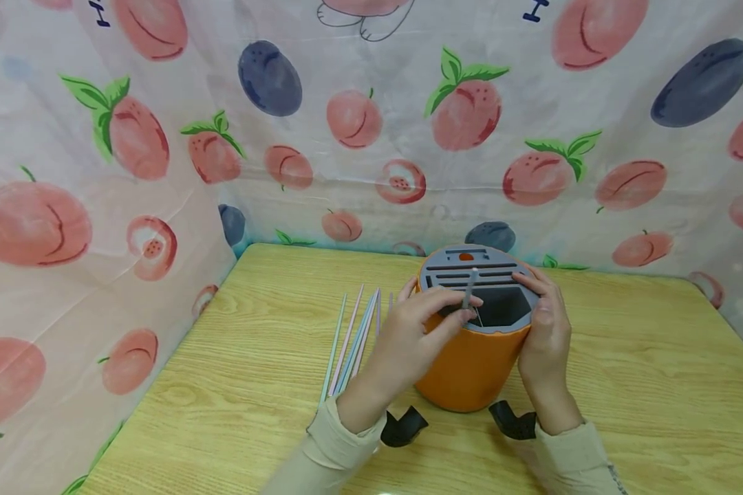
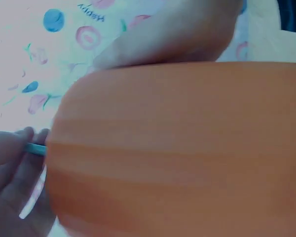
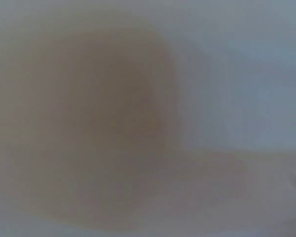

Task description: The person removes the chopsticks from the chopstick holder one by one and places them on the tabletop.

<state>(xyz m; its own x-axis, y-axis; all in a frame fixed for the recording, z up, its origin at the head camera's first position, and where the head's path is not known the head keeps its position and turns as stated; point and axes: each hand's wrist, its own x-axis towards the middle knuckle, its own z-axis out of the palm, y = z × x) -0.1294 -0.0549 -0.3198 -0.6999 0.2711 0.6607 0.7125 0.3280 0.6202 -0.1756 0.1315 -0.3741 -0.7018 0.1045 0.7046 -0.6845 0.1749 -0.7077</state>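
Observation:
An orange knife holder (image 1: 473,368) with a grey slotted top (image 1: 436,263) stands on the table, leaning slightly. Along its front is one wide dark opening. My left hand (image 1: 408,330) pinches a thin, pale straw (image 1: 471,285) above that opening, its lower end partly hidden. In the left wrist view the straw (image 2: 35,149) looks teal between the fingertips, and the orange wall (image 2: 177,148) fills most of the picture. Against the holder's right side my right hand (image 1: 545,337) grips it, fingers reaching the rim. The right wrist view is too blurred to read.
Several pastel straws (image 1: 353,340) lie left of the holder, partly behind my left forearm. Black curved pieces (image 1: 404,426) sit at both wrists. A fruit-print cloth (image 1: 359,172) hangs behind and to the left of the wood-grain table (image 1: 241,385).

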